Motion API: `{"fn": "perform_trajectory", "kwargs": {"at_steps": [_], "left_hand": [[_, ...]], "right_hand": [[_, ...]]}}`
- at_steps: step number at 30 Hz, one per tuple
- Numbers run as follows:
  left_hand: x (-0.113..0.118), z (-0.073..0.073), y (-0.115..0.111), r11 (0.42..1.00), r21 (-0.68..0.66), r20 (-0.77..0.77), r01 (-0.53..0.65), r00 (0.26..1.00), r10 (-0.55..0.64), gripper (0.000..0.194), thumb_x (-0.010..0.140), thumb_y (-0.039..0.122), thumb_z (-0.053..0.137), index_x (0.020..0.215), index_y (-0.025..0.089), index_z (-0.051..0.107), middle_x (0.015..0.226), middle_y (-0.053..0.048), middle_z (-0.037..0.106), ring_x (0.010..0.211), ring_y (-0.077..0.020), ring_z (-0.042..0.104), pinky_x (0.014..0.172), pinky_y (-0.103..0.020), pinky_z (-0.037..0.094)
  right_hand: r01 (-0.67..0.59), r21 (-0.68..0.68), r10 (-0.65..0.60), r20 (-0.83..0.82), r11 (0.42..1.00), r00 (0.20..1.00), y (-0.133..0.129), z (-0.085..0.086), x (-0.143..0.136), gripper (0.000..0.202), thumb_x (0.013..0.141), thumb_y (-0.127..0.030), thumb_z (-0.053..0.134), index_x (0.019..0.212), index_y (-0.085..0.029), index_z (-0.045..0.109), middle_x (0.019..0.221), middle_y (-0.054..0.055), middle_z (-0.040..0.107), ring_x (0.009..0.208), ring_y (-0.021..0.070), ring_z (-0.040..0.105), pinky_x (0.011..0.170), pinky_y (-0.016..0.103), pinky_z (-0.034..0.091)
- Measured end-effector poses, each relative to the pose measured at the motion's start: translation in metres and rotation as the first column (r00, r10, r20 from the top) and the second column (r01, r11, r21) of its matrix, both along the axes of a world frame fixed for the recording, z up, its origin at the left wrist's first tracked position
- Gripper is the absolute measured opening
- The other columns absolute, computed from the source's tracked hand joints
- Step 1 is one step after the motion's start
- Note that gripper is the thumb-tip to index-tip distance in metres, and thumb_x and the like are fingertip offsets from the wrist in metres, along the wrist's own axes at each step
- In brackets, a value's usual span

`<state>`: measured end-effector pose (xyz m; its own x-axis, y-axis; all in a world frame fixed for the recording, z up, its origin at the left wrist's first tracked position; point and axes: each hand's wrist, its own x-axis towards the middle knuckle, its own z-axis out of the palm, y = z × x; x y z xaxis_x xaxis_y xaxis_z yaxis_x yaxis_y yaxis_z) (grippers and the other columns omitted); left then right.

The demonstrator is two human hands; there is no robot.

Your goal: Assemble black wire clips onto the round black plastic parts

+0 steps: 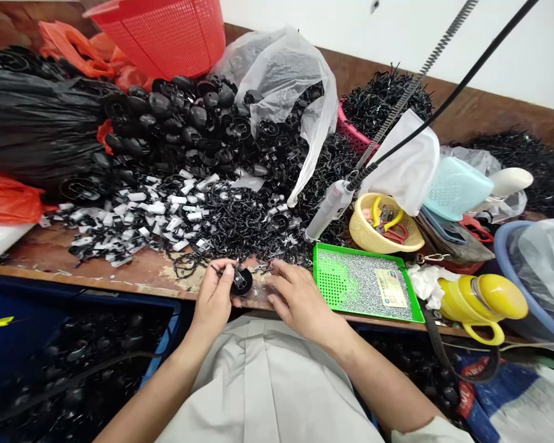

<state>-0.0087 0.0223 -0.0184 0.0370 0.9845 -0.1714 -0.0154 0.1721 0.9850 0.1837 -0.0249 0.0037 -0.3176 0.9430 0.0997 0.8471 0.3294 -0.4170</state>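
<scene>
At the bench's front edge my left hand (215,300) is closed on a round black plastic part (242,282), thumb on top, with a thin dark piece sticking out by the fingers. My right hand (297,296) rests just to the right of it, its fingers apart and curved over the wood. A few tiny shiny bits (260,269) lie between the two hands, too small to name surely. Behind them spreads a heap of small black plastic pieces (231,215), and left of that a pile of white blocks with black parts (141,209).
A green tray (322,301) of small metal pieces stands right of my right hand. Above it hangs a grey electric screwdriver (330,208). A yellow basket (362,231) holds pliers. At the right lies a yellow flask (466,298). A blue bin (175,314) sits below left.
</scene>
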Motion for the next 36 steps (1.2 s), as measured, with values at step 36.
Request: {"fn": "perform_trajectory", "kwargs": {"at_steps": [36], "left_hand": [[0.002, -0.013, 0.01, 0.989, -0.12, -0.154, 0.089, 0.982, -0.107, 0.033, 0.086, 0.054, 0.052, 0.1, 0.024, 0.05, 0.05, 0.005, 0.054, 0.036, -0.013, 0.048, 0.03, -0.02, 0.034]], "right_hand": [[0.535, 0.172, -0.553, 0.08, 0.827, 0.829, 0.081, 0.012, 0.122, 0.02, 0.093, -0.027, 0.048, 0.105, -0.017, 0.061, 0.101, 0.01, 0.062, 0.095, 0.0224, 0.059, 0.083, 0.033, 0.046]]}}
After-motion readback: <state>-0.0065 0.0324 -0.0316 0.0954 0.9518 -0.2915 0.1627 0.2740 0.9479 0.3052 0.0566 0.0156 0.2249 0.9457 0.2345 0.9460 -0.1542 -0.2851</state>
